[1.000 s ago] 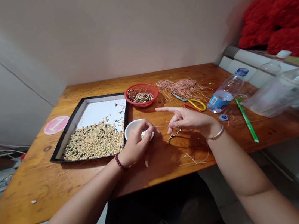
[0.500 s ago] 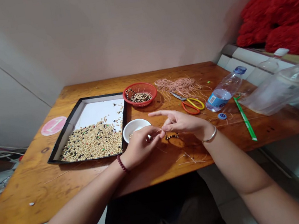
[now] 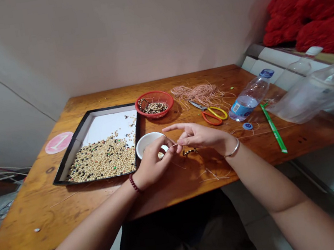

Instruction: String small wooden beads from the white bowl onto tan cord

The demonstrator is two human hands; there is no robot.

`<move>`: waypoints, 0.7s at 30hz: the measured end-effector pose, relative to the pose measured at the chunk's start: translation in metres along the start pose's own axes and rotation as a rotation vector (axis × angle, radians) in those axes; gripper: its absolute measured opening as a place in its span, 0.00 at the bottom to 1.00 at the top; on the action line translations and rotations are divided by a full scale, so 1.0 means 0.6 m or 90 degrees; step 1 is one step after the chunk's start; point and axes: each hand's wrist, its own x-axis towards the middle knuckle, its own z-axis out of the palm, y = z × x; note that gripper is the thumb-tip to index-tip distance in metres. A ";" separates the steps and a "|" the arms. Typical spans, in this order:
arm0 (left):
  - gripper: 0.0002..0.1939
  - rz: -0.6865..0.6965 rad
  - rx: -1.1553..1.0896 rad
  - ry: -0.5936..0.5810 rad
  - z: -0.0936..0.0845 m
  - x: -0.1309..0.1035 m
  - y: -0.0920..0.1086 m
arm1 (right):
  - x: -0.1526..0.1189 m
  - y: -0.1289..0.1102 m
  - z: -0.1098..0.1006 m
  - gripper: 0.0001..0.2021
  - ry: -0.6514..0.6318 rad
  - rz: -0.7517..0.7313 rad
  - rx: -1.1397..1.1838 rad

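Observation:
My left hand (image 3: 155, 158) is closed in a pinch at the front rim of a white bowl (image 3: 141, 142), which it partly hides. A thin pink cord (image 3: 173, 145) spans the short gap to my right hand (image 3: 199, 137). Thumb and fingers of the right hand pinch the cord's other end, while its index finger points out to the left. Below the right hand hangs or lies a short string of dark and light beads (image 3: 190, 152); whether it joins the cord I cannot tell. Pale beads show in the bowl beside my left fingers.
A black-edged tray (image 3: 99, 178) of loose beads lies left. Behind are a red basket (image 3: 156, 115) with beaded strings, a tangle of pink cord (image 3: 198, 94) and scissors (image 3: 211, 115). A water bottle (image 3: 244, 104), blue cap (image 3: 247, 126) and green strip (image 3: 274, 131) lie right.
My hands have drawn slightly apart, and more of the cord shows between them. The left thumb and fingers have shifted their hold. The whole view has moved a little.

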 end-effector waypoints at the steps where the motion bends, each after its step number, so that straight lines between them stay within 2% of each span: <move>1: 0.11 -0.005 -0.039 -0.005 -0.002 0.000 0.000 | 0.000 -0.001 -0.001 0.32 0.000 0.003 0.012; 6: 0.12 -0.038 -0.228 -0.018 -0.003 0.003 -0.007 | -0.001 0.000 -0.003 0.30 -0.020 0.013 0.062; 9: 0.12 -0.057 -0.283 -0.016 -0.001 0.005 -0.007 | 0.002 0.005 -0.004 0.28 -0.008 0.005 0.064; 17: 0.13 -0.123 -0.271 0.013 -0.004 0.002 0.003 | -0.001 0.002 -0.010 0.23 0.028 -0.047 0.079; 21: 0.13 -0.112 -0.268 0.063 -0.009 0.003 -0.002 | -0.005 0.004 -0.015 0.21 0.074 -0.057 0.075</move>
